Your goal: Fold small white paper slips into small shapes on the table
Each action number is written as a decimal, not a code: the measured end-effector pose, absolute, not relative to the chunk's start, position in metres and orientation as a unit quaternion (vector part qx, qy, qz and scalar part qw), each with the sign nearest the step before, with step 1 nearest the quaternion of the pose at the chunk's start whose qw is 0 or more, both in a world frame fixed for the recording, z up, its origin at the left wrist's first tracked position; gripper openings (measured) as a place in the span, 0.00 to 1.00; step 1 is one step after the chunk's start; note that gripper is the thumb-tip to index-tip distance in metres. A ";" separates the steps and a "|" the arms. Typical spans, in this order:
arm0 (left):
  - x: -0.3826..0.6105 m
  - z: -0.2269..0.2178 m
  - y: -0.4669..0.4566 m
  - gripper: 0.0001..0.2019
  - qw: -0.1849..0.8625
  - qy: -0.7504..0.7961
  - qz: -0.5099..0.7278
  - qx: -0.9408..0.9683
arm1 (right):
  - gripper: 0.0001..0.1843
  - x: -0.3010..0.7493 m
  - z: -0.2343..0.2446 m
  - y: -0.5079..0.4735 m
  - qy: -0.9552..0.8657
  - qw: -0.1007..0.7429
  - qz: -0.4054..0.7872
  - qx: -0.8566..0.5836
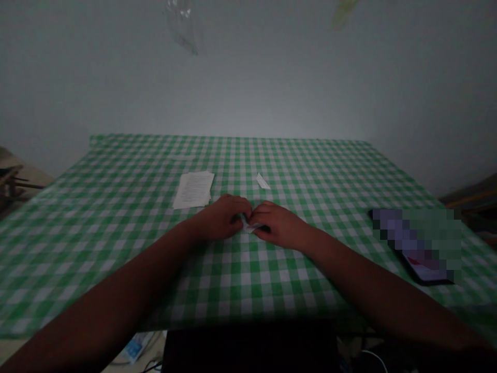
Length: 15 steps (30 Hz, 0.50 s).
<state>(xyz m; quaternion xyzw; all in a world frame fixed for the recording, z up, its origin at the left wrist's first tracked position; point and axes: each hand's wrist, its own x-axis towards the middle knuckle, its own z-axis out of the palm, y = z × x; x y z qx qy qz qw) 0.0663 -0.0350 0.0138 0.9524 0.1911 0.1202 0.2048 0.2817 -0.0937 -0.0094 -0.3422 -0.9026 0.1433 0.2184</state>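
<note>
Both my hands meet over the middle of the table, pinching one small piece of folded white paper (250,227) between them. My left hand (225,216) grips its left side with thumb and fingers. From the right, my right hand (277,224) holds the other side, fingertips close to those of the left. Parts of the paper are hidden behind the fingers. Just beyond my hands lies a small folded strip of printed paper (263,181). A stack of printed paper sheets (194,189) rests beyond my left hand.
A green and white checked cloth (248,290) covers the table. On its right side lies a large phone or tablet (427,272), partly blurred out. A pale wall (248,77) stands behind the table. Cables and a blue packet (135,348) show below the front edge.
</note>
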 end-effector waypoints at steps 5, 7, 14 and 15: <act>0.068 0.013 -0.041 0.11 0.166 0.201 0.101 0.960 | 0.04 0.283 -0.009 -0.094 -0.879 0.248 0.189 -0.361; 0.069 0.011 -0.042 0.15 0.151 0.204 0.102 0.962 | 0.03 0.283 -0.011 -0.094 -0.876 0.265 0.191 -0.355; 0.069 0.007 -0.038 0.04 0.143 0.208 0.096 0.963 | 0.05 0.282 -0.013 -0.092 -0.872 0.273 0.178 -0.364; 0.068 0.007 -0.037 0.05 0.150 0.210 0.095 0.961 | 0.05 0.283 -0.013 -0.091 -0.872 0.269 0.170 -0.371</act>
